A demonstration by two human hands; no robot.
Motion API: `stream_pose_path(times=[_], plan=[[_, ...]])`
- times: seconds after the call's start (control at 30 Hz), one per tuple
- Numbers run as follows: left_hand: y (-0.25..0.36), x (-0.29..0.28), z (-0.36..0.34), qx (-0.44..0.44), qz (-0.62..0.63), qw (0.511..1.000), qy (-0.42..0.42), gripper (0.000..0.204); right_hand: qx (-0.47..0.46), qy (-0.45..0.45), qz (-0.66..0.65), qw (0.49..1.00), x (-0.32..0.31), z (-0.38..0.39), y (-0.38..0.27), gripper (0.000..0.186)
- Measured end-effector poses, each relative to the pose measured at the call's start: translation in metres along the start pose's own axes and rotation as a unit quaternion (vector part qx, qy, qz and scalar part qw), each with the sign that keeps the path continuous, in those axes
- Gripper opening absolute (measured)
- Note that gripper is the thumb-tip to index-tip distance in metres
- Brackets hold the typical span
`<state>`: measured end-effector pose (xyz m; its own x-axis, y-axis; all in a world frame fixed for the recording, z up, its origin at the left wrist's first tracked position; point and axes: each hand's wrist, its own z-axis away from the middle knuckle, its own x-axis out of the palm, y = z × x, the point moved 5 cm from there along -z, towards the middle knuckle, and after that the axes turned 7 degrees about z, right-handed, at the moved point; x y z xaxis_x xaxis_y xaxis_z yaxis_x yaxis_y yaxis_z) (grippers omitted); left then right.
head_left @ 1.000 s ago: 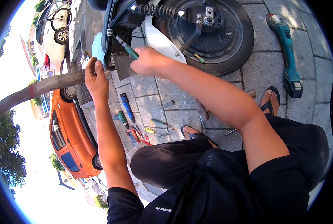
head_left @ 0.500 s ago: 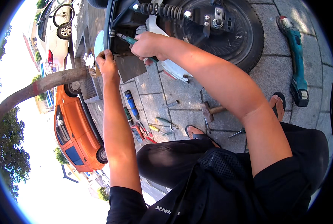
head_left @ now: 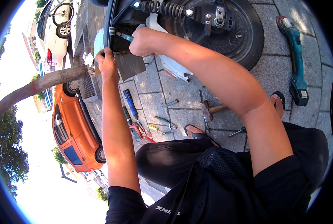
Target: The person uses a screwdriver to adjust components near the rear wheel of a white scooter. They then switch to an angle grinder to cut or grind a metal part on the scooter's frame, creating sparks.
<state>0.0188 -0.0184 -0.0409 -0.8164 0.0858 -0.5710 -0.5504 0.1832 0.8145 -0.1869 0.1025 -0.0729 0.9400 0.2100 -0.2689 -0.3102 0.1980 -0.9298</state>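
The tube at the left of a scooter-like vehicle's rear end is black, with silver bands partway along it. At its lower end, my left hand pinches it between thumb and fingers. My right hand is closed around teal-handled pliers. Their grey tip points left at the tube, close to the bands; whether it touches is unclear. My fist hides most of the handles. Behind my right hand lies a dark cavity under the frame, and a grey flap hangs below it.
Right of my hands are a coil spring and a black wheel. A white panel sits below the wheel. On the paving lie a blue-handled tool, a hammer, other pliers, a red meter and a teal angle grinder.
My right hand has turned and tightened round the pliers, shifting slightly up and left. The handle end below the fist is now out of sight. My left hand keeps its place on the tube.
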Motion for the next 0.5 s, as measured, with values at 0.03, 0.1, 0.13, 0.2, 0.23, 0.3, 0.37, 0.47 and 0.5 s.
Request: stream_pose_path(times=[0.03,0.1,0.13,0.2,0.23,0.3,0.37,0.47,0.5], plan=[[-0.001,0.000,0.000,0.000,-0.002,1.000,-0.003,0.039,0.000,0.011,-0.011,1.000,-0.001,0.003,0.001,0.030],[-0.003,0.000,-0.002,-0.001,-0.010,1.000,-0.001,0.040,0.001,0.016,-0.009,1.000,-0.004,0.005,-0.002,0.030],[-0.003,0.000,-0.003,-0.001,-0.015,1.000,0.001,0.040,0.003,0.010,0.002,1.000,-0.007,0.007,-0.003,0.030],[-0.003,0.000,-0.002,0.001,-0.018,1.000,0.004,0.041,-0.010,0.020,0.043,0.999,-0.009,0.010,-0.006,0.031],[-0.003,0.001,-0.003,0.005,-0.016,1.000,0.005,0.041,-0.027,0.037,0.073,0.996,-0.009,0.009,-0.008,0.032],[-0.002,0.001,-0.003,0.008,-0.015,1.000,0.006,0.040,-0.040,0.070,0.117,0.990,-0.009,0.009,-0.010,0.033],[-0.001,0.000,0.000,0.005,-0.021,1.000,0.007,0.040,-0.033,0.098,0.144,0.984,-0.007,0.007,-0.010,0.034],[0.001,0.003,0.001,-0.004,0.002,1.000,0.008,0.039,-0.097,0.082,0.202,0.971,-0.010,0.004,-0.015,0.030],[0.002,0.003,0.003,-0.008,0.001,1.000,0.010,0.038,-0.088,0.054,0.223,0.969,-0.009,0.002,-0.015,0.029]])
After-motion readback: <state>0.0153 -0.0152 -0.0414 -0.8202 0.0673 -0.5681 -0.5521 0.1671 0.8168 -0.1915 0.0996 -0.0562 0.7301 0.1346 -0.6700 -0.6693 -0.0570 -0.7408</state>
